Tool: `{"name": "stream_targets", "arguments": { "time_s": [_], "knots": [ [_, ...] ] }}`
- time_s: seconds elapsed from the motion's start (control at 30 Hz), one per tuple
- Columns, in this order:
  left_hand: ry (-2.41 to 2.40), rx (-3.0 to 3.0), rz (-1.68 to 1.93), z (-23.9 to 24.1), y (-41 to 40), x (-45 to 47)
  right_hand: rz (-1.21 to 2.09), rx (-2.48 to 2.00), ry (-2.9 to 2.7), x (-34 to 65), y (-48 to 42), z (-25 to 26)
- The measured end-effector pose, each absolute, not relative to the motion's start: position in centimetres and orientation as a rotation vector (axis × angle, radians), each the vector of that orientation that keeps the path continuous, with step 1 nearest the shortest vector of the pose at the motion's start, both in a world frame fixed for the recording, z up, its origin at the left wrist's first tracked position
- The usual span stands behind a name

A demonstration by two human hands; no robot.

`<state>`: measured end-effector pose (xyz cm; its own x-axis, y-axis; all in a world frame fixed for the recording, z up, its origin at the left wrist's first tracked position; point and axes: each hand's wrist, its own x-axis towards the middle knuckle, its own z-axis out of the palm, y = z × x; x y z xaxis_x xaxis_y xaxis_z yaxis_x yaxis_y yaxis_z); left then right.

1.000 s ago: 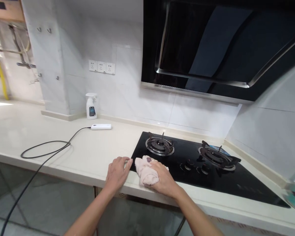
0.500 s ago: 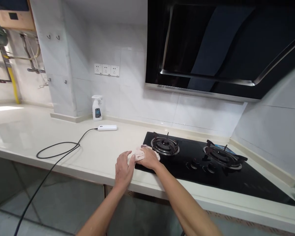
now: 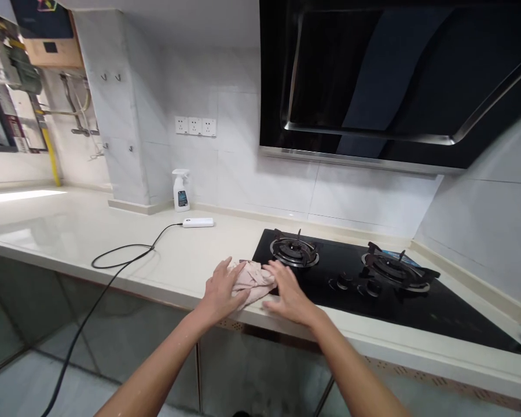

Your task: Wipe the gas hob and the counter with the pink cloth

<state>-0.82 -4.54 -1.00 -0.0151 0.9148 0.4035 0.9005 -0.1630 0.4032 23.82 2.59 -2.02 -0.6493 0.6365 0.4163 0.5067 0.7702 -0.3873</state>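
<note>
**Both hands pressing a cloth at the front-left corner of a gas cooktop**

The person is leaning over the counter (image 3: 173, 255) with both forearms reaching forward. The left hand (image 3: 222, 291) is lying palm down with fingers spread, and its fingertips are covering the near-left part of a crumpled pinkish cloth (image 3: 252, 274). The right hand (image 3: 290, 292) is also lying flat and open, with its fingers touching the cloth's right edge. Neither hand is closing around the fabric; both are pressing on it from above.

The cloth is sitting across the seam where the pale counter is meeting the black glass cooktop (image 3: 421, 315), just in front of the left burner (image 3: 294, 251). The right burner (image 3: 396, 272) and the two knobs (image 3: 344, 282) are lying well apart from it, to the right.

Judging from this posture, the step in hand is flattening or regathering the cloth between wiping strokes along the cooktop's edge. A next move is calling for one hand to be gathering the fabric into a firm pad, since loose folds are likely to be catching on the burner grate.

Farther back, a spray bottle (image 3: 181, 190) is standing by the wall. A white device (image 3: 198, 222) is trailing a black cable (image 3: 121, 255) across the counter, below the range hood (image 3: 395, 75).
</note>
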Motion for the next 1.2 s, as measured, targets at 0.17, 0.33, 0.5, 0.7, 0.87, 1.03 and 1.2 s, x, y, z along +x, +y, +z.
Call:
{"name": "stream_targets", "arguments": {
  "time_s": [0.17, 0.33, 0.5, 0.7, 0.87, 1.03, 1.2],
  "knots": [
    [2.129, 2.112, 0.639, 1.5, -2.7, 3.4, 0.11, -1.093, -2.148, 34.2, 2.7, -5.9],
    [2.179, 2.319, 0.509, 1.2, -1.5, 7.0, 0.094, -1.176, -2.234, 36.8, 2.3, -7.8],
    [1.829, 2.686, 0.719, -1.4, -1.0, 11.8, 0.105, -1.17, -2.238, 36.2, 2.2, -8.1],
    [1.795, 2.617, 0.657, -1.4, 2.3, 13.9, 0.108, -1.226, -2.192, 37.6, 2.3, -9.3],
    [2.011, 2.424, 0.645, -0.7, 4.5, 7.6, 0.063, -1.286, -2.256, 37.7, 1.6, -9.4],
    [2.321, 2.171, 0.569, 0.4, 7.4, -2.4, 0.022, -1.264, -2.481, 39.2, 0.8, -8.4],
    [2.475, 2.047, 0.493, 1.5, 13.1, -8.5, 0.03, -1.096, -2.675, 40.4, -0.1, -6.5]
  ]
}}
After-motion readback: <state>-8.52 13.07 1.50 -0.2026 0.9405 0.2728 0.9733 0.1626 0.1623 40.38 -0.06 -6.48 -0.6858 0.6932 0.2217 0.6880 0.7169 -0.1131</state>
